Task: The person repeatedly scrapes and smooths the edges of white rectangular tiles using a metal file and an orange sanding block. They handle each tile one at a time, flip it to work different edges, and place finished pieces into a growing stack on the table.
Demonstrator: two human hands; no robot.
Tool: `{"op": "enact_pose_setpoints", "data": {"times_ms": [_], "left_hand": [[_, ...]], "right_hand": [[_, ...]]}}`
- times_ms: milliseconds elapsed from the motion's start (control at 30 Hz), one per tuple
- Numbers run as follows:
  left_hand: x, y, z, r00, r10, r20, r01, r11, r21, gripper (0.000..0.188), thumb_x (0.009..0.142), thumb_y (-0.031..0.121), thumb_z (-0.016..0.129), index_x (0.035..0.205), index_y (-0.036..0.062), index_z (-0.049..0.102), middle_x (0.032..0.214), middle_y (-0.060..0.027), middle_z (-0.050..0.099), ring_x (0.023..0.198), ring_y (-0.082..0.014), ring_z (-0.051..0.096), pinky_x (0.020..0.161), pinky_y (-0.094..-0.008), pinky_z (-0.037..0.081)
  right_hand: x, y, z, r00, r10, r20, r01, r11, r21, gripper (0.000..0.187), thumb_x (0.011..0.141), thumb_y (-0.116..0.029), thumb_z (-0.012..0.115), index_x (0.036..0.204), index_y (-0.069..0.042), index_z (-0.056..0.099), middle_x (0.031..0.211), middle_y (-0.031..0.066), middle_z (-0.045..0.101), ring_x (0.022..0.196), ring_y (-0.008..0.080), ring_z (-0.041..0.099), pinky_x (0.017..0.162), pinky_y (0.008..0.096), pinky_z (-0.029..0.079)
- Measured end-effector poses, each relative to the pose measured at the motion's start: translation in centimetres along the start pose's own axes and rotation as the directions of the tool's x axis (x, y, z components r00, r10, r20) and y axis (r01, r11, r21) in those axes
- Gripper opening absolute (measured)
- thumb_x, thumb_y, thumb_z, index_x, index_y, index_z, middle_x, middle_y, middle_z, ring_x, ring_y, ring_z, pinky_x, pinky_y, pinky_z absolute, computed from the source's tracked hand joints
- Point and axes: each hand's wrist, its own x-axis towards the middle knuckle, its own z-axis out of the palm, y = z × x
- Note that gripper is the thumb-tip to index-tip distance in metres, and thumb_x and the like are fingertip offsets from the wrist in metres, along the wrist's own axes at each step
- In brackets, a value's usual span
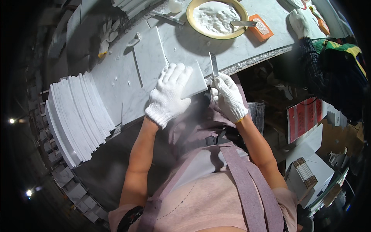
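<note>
My left hand [170, 91], in a white knit glove, lies with its fingers stretched out on a white marble tile [198, 80]. The tile sits at the near edge of a marble-topped bench [116, 73], one corner jutting past it. In my right hand [228, 98], also gloved, is a narrow flat metal blade [213, 63], fingers wrapped round its lower end. The blade points up and away from me, just right of the tile, and appears apart from it. Its gripped end is hidden in the glove.
A yellow bowl [189, 17] of white powder [216, 17] holds a flat spatula [242, 24] beside an orange block [264, 35]. Stacked white tiles [77, 120] stand at left. Loose gloves [108, 35] lie far left. A co-worker's gloved hand [299, 23] rests at far right.
</note>
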Motion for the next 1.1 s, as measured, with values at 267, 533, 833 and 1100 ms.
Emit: {"op": "enact_pose_setpoints", "data": {"times_ms": [267,533,833,1100], "left_hand": [[-0.7,0.8,-2.8,0.997,0.035,-0.065,-0.033,0.999,0.035,0.066,0.078,0.011,0.066,0.144,0.0089,0.061,0.138,-0.0172,0.067,0.127,-0.0350,0.065,0.104,-0.0430,0.054],[-1.9,0.7,-2.8,0.996,0.067,-0.057,-0.061,0.993,0.100,0.064,0.078,0.015,0.069,0.142,0.0139,0.065,0.138,-0.0120,0.069,0.123,-0.0330,0.068,0.100,-0.0434,0.056],[-2.5,0.4,-2.6,0.984,0.140,-0.109,-0.127,0.985,0.117,0.063,0.078,0.019,0.068,0.140,0.0127,0.067,0.136,-0.0131,0.069,0.120,-0.0361,0.069,0.098,-0.0455,0.056],[-2.4,0.8,-2.2,0.984,0.144,-0.109,-0.131,0.984,0.121,0.063,0.075,0.014,0.068,0.138,0.0089,0.068,0.133,-0.0156,0.071,0.118,-0.0369,0.070,0.099,-0.0455,0.057]], "right_hand": [[2.7,1.1,1.9,0.993,-0.070,-0.100,0.076,0.995,0.062,0.060,0.106,-0.015,0.065,0.158,-0.004,0.039,0.102,0.0033,0.060,0.079,0.0110,0.057,0.062,0.0235,0.050],[3.4,0.9,3.0,0.984,-0.012,-0.177,0.018,0.999,0.027,0.050,0.107,-0.013,0.061,0.153,0.000,0.048,0.103,0.0060,0.065,0.075,0.0103,0.061,0.062,0.0243,0.054],[2.1,1.9,3.8,0.986,0.012,-0.169,0.011,0.991,0.134,0.052,0.109,-0.014,0.055,0.157,0.002,0.043,0.097,0.0034,0.062,0.072,0.0082,0.057,0.059,0.0225,0.052],[1.9,2.5,3.3,0.979,0.023,-0.203,-0.003,0.995,0.099,0.053,0.109,-0.018,0.059,0.157,-0.001,0.045,0.099,0.0028,0.066,0.073,0.0069,0.059,0.059,0.0212,0.052]]}}
